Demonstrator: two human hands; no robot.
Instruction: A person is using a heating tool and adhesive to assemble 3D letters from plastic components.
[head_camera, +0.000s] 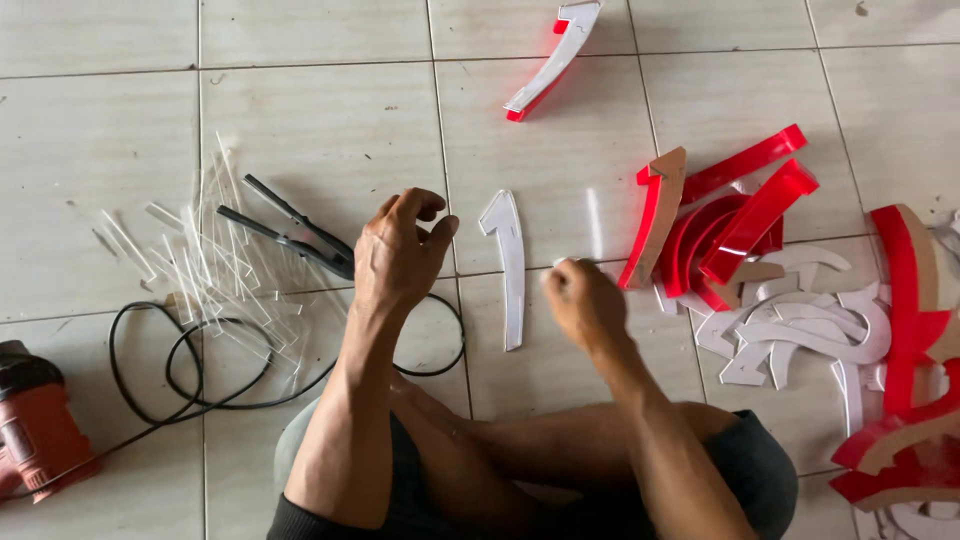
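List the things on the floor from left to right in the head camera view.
Orange power tool → black cable → clear plastic strips → black pliers → left hand → white flat piece → right hand → pile of red and white pieces.

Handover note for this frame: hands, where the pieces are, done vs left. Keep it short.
Left hand: raised over the floor, fingers curled, nothing visibly held; black pliers just beside it.
Right hand: closed, pinching something too small to identify.
White numeral-shaped flat piece lies on the tile between the hands, no red edge on it.
Done: red-edged pieces piled at right.
Left: white flat cutouts still bare; clear strips at left.
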